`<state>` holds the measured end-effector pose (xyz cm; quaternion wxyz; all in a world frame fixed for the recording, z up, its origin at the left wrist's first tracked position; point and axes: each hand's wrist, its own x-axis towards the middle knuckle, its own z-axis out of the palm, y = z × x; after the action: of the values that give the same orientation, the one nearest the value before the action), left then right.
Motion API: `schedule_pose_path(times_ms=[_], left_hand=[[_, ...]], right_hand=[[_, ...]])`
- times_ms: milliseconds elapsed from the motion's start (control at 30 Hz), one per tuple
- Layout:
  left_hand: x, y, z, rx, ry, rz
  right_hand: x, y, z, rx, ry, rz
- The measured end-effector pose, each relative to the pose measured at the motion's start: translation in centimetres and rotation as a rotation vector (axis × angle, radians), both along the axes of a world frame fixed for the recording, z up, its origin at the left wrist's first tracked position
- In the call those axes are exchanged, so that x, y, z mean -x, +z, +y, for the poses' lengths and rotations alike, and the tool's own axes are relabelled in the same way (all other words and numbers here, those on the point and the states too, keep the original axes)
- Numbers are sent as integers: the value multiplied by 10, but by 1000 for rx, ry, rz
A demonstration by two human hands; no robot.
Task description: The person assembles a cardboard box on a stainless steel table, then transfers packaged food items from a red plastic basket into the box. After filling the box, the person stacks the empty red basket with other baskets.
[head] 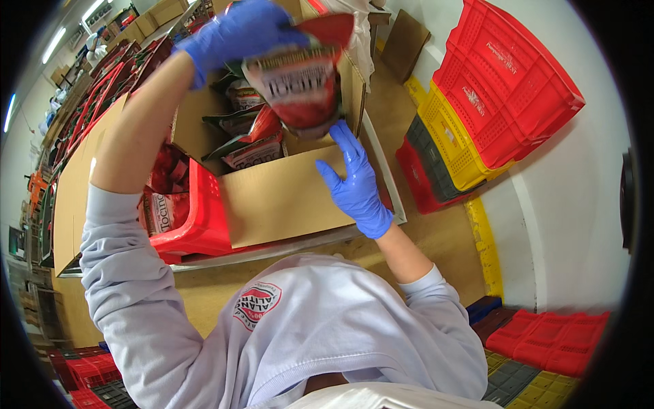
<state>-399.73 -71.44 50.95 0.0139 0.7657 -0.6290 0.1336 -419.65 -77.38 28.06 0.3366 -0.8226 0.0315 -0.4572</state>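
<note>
My left hand (pixel 245 36), in a blue glove, grips the top of a red and green food pouch (pixel 301 84) and holds it over an open cardboard box (pixel 286 199); the pouch is blurred. Beside the box's front right, my right hand (pixel 352 179), also gloved in blue, has its fingers apart, the fingertips close below the pouch's bottom. Whether they touch it I cannot tell. Inside the box, several similar pouches (pixel 255 153) stand at the left. Left of the box, a red plastic crate (pixel 204 225) holds more packs (pixel 166 212).
Stacked red, yellow and grey plastic crates (pixel 472 102) stand on the floor at the right by the wall. More red crates (pixel 546 340) lie at the lower right. Filled crates (pixel 110 97) line the left. A cardboard flap (pixel 82 189) sticks out near my left arm.
</note>
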Motion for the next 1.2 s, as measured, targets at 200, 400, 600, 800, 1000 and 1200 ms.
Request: schedule_pose_path(times_ms=[200,400,600,800,1000,1200], left_hand=[[15,-97,-13,-344,-134,57],[7,-130,-23,-358,-8,171],[20,-109,1,-492,-157,221],[-45,-38,113,-118,232,348],[-72,-68,255,-458,750,143],[-55,-100,317,-342,1132,123]], right_hand=[[1,1,2,23,-31,-15],[1,24,7,102,-85,22],[-39,55,-5,412,-137,270],[-51,37,-11,555,-214,549],[-56,15,-11,619,-276,304],[-57,14,-10,612,-272,270]])
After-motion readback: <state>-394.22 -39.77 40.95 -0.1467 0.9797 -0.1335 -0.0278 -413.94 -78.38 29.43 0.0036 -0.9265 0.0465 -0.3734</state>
